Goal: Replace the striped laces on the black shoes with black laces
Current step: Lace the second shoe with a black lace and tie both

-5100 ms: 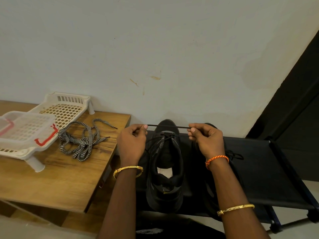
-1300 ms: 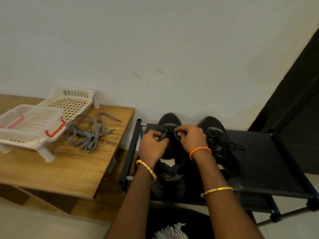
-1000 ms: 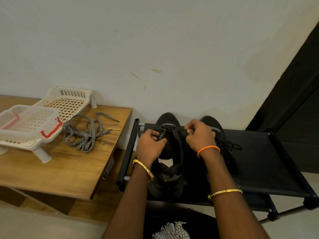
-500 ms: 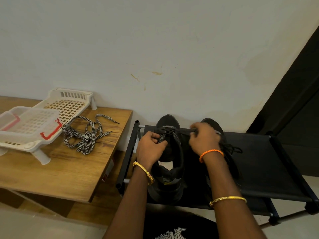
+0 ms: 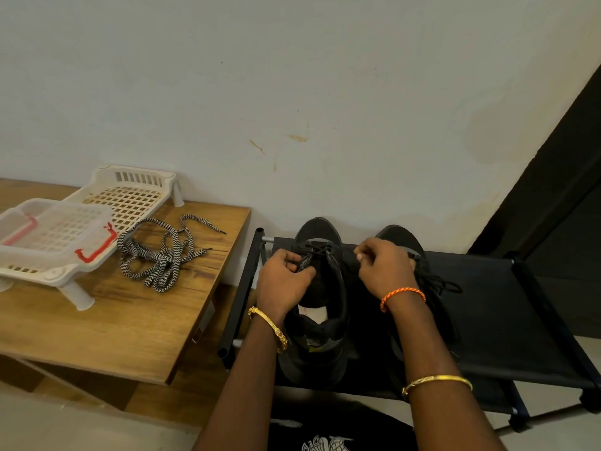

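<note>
- Since half a second ago your right hand [image 5: 383,271] has drawn a little away from the shoe's eyelets toward the right, while your left hand [image 5: 284,281] has stayed curled at the shoe's left edge.
- Your left hand's fingers are bent round the black lace [image 5: 317,250] at the left side of the left shoe [image 5: 320,288]; the lace end itself is hidden inside the fist.
- Your right hand is pinched shut on what looks like the other end of that lace; the strand between hand and eyelets is black on black and hard to trace.
- Only the first crossings near the toe show on the left shoe; its tongue and pale insole lie open behind them.
- Your right hand and forearm cover most of the right shoe [image 5: 403,237]; its toe and a loose tangle of black lacing beside the wrist are all that show.
- Both shoes stand toe to the wall on the black shoe rack [image 5: 507,320], whose right end is cut off by the frame edge.
- On the wooden bench [image 5: 113,327] to the left, the striped laces [image 5: 159,258] lie in a loose heap, well apart from the shoes.
- Beside them stands a white plastic rack [image 5: 130,193] with a clear lidded box [image 5: 48,229] resting on it; the box's left part runs out of frame.
</note>
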Tool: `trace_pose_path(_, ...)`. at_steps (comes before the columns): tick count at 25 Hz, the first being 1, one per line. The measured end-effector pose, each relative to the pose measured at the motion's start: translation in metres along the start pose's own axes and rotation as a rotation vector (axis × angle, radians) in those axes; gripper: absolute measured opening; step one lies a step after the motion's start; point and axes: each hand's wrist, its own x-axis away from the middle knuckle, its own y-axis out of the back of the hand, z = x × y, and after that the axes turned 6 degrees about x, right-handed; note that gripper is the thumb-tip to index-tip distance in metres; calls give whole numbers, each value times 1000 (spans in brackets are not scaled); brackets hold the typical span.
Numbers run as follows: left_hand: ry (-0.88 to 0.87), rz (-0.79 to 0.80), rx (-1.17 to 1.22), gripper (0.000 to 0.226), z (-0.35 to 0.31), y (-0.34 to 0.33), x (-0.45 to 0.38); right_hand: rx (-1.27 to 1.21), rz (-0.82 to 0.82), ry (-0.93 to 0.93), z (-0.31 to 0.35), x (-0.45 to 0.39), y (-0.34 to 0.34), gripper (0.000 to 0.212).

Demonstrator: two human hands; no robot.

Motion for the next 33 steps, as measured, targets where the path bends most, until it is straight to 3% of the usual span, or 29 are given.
trace_pose_path(4, -28, -5, -27, 23, -1, -3, 2, -107, 118, 62, 15, 0, -19, 19)
trace_pose_path(10, -8, -9, -7, 25, 1, -1, 1, 117, -66, -105, -2, -3, 11, 15)
trace_pose_path(14, 7, 16, 21, 41, -2, -1, -1, 183, 3, -212, -6, 3, 18, 19)
trace_pose_path(16, 12, -17, 87, 48, -2, -1, -5, 208, 23, -160, 0, 2, 11, 28)
trace_pose_path(21, 61, -3, 144, 28, 5, -5, -19, -127, 168, 10, 10, 0, -15, 20)
trace_pose_path(24, 39, -4, 210, 17, 6, -7, -22, -246, 88, -54, 9, -3, -23, 10)
trace_pose_path(26, 20, -70, 169, 19, 6, -8, -23, -241, 65, -103, 6, -7, -24, 14)
trace_pose_path(31, 40, -154, 189, 17, 7, -10, -22, -210, 92, -195, 6, -4, -23, 18)
trace_pose_path(33, 18, -128, 187, 9, 3, -6, -19, -317, 123, -236, 9, -1, -14, 14)
